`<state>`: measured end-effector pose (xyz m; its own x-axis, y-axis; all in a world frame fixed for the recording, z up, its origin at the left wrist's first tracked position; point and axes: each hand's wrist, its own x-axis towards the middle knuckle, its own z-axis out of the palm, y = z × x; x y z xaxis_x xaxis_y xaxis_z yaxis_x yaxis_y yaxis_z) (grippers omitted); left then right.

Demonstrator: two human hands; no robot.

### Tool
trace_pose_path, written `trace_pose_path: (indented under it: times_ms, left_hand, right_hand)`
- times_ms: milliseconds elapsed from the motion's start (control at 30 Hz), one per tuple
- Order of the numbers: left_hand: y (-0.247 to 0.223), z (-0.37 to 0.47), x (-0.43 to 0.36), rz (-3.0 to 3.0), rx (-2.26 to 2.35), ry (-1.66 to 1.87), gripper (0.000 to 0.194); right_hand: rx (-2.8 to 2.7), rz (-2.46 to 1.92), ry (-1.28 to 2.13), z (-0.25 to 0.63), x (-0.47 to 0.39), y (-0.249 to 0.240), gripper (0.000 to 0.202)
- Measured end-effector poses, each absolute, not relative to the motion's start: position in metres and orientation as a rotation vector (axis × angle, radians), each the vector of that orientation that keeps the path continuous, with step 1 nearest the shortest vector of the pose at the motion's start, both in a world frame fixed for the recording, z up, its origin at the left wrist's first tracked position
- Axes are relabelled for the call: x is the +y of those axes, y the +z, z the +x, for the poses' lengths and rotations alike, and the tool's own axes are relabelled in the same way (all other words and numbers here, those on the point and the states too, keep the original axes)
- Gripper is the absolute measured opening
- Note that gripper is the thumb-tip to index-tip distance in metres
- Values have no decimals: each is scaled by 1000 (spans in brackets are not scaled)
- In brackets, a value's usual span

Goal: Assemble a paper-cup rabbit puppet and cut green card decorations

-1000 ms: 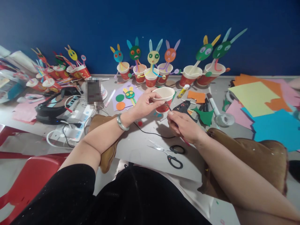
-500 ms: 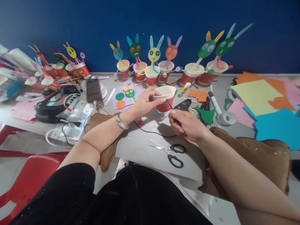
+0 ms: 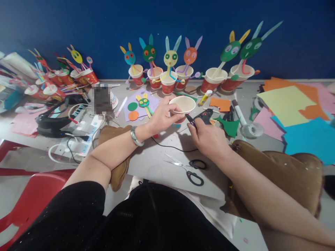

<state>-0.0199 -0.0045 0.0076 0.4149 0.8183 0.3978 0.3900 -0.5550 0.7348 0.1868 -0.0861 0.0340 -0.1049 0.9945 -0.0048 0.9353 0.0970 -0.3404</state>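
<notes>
With the paper cup [image 3: 186,103] as the centre of our dial and twelve pointing away from us, our left hand [image 3: 166,115] comes in from nine, pinching the left side of the cup between thumb and fingers. The cup's mouth faces upward; we cannot tell whether its base touches the table [image 3: 150,160]. Our right hand [image 3: 210,137] sits at five o'clock, thumb and fingers wrapped around a slim dark tool [image 3: 189,119]. The tool's tip is right by the cup's near side, though we cannot tell whether it touches.

At four o'clock lie what looks like a black glue gun [image 3: 206,115] and, farther out, a green paper offcut [image 3: 230,127]. Between two and three we have a yellow glue stick [image 3: 204,99], then an orange paper piece [image 3: 220,104] at three. A black cable [image 3: 172,147] curves through six o'clock, with open, black-handled scissors [image 3: 184,166] beyond it, nearer us. At nine, a paper rabbit [image 3: 143,102] lies on a purple sheet [image 3: 154,100]. At eleven, a yellow-headed rabbit [image 3: 171,58] rises from its own red cup [image 3: 168,88].
</notes>
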Motion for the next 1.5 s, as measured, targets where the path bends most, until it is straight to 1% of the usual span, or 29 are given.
trace_pose_path:
  times_ms: [100,167,200,233,267,333,400,433,500,567,667,767,833,933,1100,1200,1300,1500]
  left_hand:
    - [5,-19,-5,2170,1040,1057,19]
    - [5,-18,-6,2192,1055,1067,21]
    - [6,-18,-6,2198,1060,1065,20]
    - [7,-18,-8,2202,1064,1057,18]
    - [8,-18,-9,2208,1067,1048,16]
    - [9,-18,-10,2225,1069,1040,14]
    - [10,-18,-11,2242,1060,1048,14]
    - [9,-18,-11,2249,1053,1056,14]
    - [8,-18,-10,2259,1042,1069,14]
    - [8,-20,-6,2255,1061,1085,14]
    - [11,-24,1,2138,1122,1110,18]
    - [18,-27,7,1873,1041,1090,28]
    - [22,-27,7,1667,907,1026,37]
    - [26,-26,5,1412,743,905,44]
    - [27,-25,3,1224,656,784,49]
    - [28,-26,3,1180,673,755,50]
    - [29,-27,3,1186,684,746,46]
    - [35,-27,0,1205,720,758,44]
  right_hand:
    - [-2200,-2021,108,184,-90,31,31]
    - [-2167,-2004,95,184,-90,30,27]
    - [-2134,-1977,160,185,-89,31,25]
    - [-2097,-1929,292,186,-87,32,26]
    - [-2045,-1859,490,186,-85,34,31]
    - [-1848,-1665,1029,187,-83,39,45]
    - [-1543,-1467,1535,187,-82,43,52]
    - [-1404,-1397,1698,187,-82,44,53]
    - [-1257,-1319,1826,185,-83,42,54]
    - [-1286,-1302,1753,184,-84,39,59]
    - [-1415,-1292,1523,184,-84,34,69]
    - [-1415,-1251,1300,186,-82,31,72]
    - [-1309,-1216,1232,188,-79,29,72]
    - [-1123,-1205,1276,191,-72,22,72]
    - [-960,-1262,1241,189,-65,15,66]
    - [-927,-1261,1273,187,-65,17,73]
    - [-910,-1265,1401,185,-69,21,80]
    - [-909,-1245,1556,182,-75,25,83]
